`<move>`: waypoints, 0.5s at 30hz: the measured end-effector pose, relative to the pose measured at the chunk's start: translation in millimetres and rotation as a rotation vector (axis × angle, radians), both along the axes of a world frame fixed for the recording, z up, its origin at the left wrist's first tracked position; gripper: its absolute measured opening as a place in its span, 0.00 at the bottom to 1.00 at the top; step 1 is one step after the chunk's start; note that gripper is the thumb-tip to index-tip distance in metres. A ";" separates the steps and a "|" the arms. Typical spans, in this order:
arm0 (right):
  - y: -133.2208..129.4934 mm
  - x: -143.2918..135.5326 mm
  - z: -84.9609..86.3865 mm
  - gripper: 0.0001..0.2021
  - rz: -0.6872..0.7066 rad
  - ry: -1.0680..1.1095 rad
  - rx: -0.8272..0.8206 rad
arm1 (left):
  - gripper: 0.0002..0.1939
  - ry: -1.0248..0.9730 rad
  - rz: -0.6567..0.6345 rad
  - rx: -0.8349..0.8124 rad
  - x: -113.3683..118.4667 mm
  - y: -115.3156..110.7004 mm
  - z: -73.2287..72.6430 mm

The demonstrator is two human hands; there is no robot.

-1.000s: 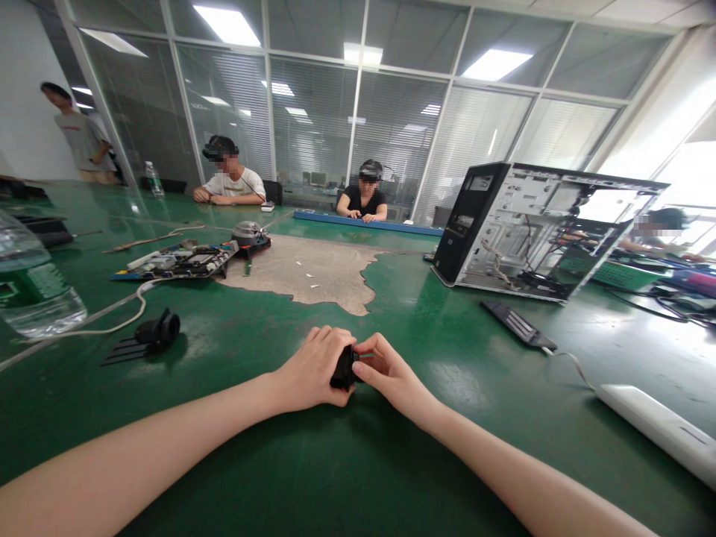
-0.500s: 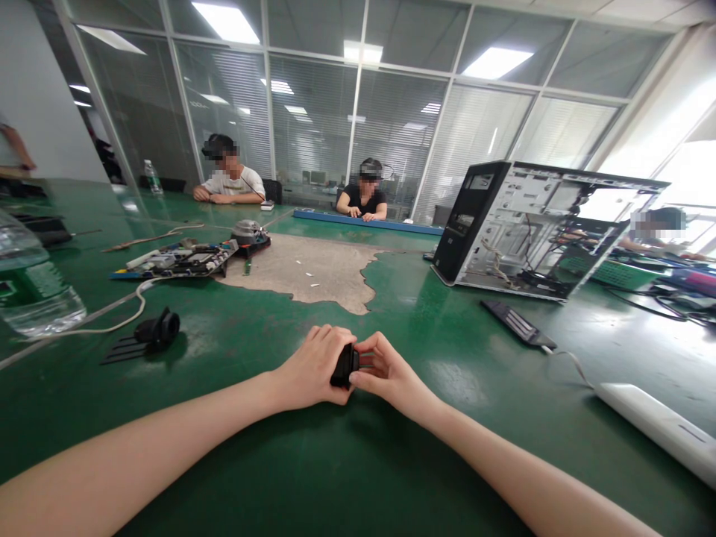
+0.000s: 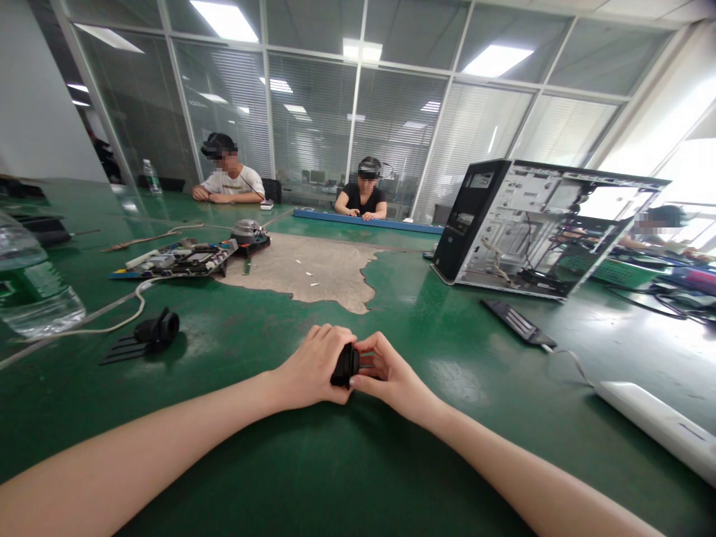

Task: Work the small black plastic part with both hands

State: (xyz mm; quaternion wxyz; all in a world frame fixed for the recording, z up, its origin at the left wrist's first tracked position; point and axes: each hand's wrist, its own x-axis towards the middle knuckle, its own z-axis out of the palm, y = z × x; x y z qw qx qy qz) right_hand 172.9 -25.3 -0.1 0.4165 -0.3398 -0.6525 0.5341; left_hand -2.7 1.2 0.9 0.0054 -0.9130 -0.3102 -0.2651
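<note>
Between my two hands, just above the green tabletop [image 3: 268, 462], is a small black blocky part [image 3: 345, 365] whose exact kind I cannot make out. My left hand [image 3: 318, 365] is wrapped round it from the left, hiding much of it. From the right, my right hand [image 3: 385, 369] grips its edge with thumb and fingertips, the fingers curled. On the table to the left lies a black plastic piece [image 3: 156, 328] with a round opening and flat prongs.
An open computer case [image 3: 481, 231] stands at the back right. Nearer are a black slotted strip [image 3: 517, 321] and a white power strip [image 3: 660, 425]. Left are a circuit board [image 3: 179, 259], a cooling fan [image 3: 250, 237] and a water bottle [image 3: 36, 280]. Two people [image 3: 232, 183] sit across the table.
My hands and the black part stay almost in place. My right fingers have shifted very slightly against it.
</note>
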 end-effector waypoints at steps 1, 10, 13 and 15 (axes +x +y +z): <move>-0.7 -0.3 -0.1 0.16 0.001 0.013 -0.003 | 0.26 0.000 0.002 0.002 0.1 0.0 -0.1; 2.9 -3.1 -1.2 0.12 -0.105 -0.040 -0.016 | 0.26 -0.010 0.001 -0.001 0.7 -0.5 0.6; 2.7 -1.8 0.1 0.13 -0.104 -0.075 -0.037 | 0.26 -0.014 -0.008 0.001 0.2 -0.5 0.2; 1.3 -0.4 1.7 0.14 -0.073 -0.071 -0.045 | 0.26 -0.020 -0.018 0.003 0.1 -0.8 -0.1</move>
